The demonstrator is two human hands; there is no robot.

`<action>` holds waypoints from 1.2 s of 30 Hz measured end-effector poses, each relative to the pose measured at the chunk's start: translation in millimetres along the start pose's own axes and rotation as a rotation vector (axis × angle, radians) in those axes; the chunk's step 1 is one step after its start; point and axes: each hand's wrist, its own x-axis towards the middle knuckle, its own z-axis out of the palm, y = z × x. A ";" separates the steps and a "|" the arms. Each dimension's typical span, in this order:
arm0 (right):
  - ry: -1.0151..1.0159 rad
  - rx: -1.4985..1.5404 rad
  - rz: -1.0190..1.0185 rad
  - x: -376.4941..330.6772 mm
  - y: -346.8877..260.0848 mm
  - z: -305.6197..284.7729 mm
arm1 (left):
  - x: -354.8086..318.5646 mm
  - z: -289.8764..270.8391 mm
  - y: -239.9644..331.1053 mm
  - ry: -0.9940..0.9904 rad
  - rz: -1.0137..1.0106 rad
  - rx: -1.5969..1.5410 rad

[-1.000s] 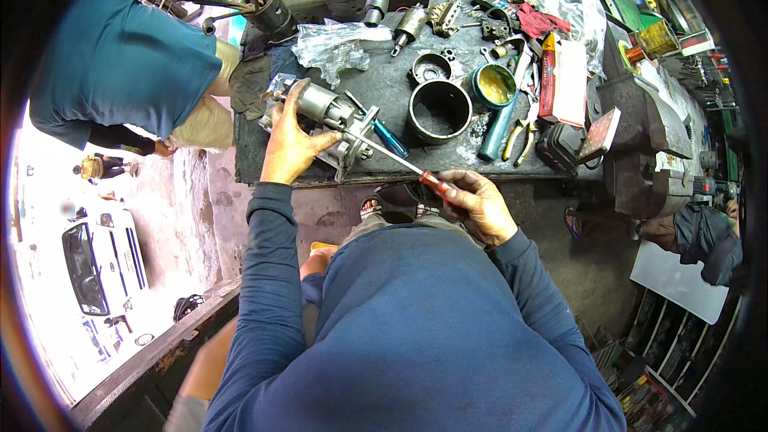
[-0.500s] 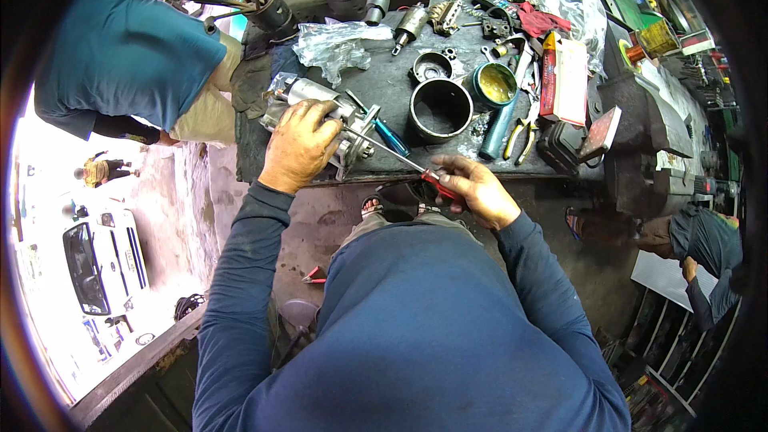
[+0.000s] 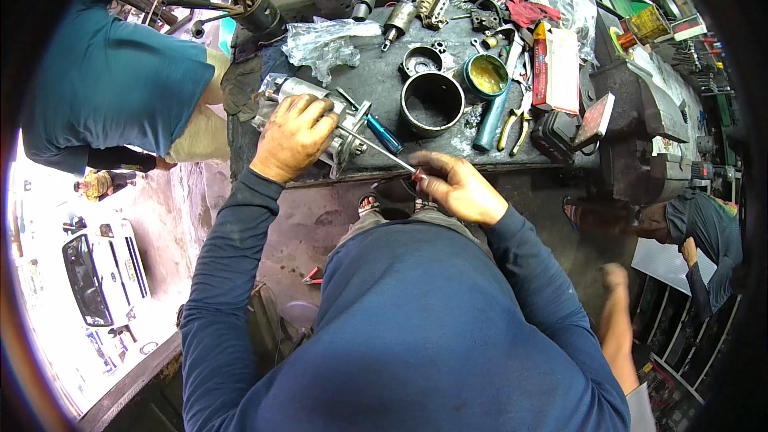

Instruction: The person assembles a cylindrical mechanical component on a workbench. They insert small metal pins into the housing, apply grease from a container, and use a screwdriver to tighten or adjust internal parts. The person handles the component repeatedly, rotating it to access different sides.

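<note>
Starter motor (image 3: 346,146) lay at the near left edge of the desk (image 3: 376,72), its flange toward my right. My left grip (image 3: 296,138) was closed over its housing, knuckles up. My right grip (image 3: 462,186) held a screwdriver (image 3: 376,148) by the red handle, shaft slanting up and left to the motor.

Change: one second earlier my left thumb and fingers stood spread around the housing; by half a second ago they had curled over the top, and they remained so. The red handle showed at greater length in both earlier views; now my right fingers covered most of it. A bare leg (image 3: 618,328) had appeared at lower right.

Obscured: screwdriver tip not made out, lost at the motor beside my left fingertips. Middle of the housing lay under my left grip; its underside could not be seen. Blue tool (image 3: 384,134) beyond the flange was partly hidden by it. Inside of the black cylinder (image 3: 432,124) too dark to read. The person in the teal shirt (image 3: 112,80), at left, was cut off by the dark rim. Leg blurred at the foot.
</note>
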 end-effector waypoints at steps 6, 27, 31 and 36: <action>0.268 -0.456 -0.130 2.7 0.0 19.1 | 2.1 0.5 -2.3 -0.016 0.035 0.004; 0.450 -1.018 -0.253 18.6 -30.3 37.0 | 9.8 0.2 124.6 -0.100 -1.178 -1.407; 0.473 -1.074 -0.313 23.1 -29.0 48.7 | 17.9 45.8 140.5 0.449 -1.322 -2.155; 0.415 -0.710 -0.321 10.5 -15.7 26.7 | 16.8 59.2 137.9 0.494 -1.416 -2.103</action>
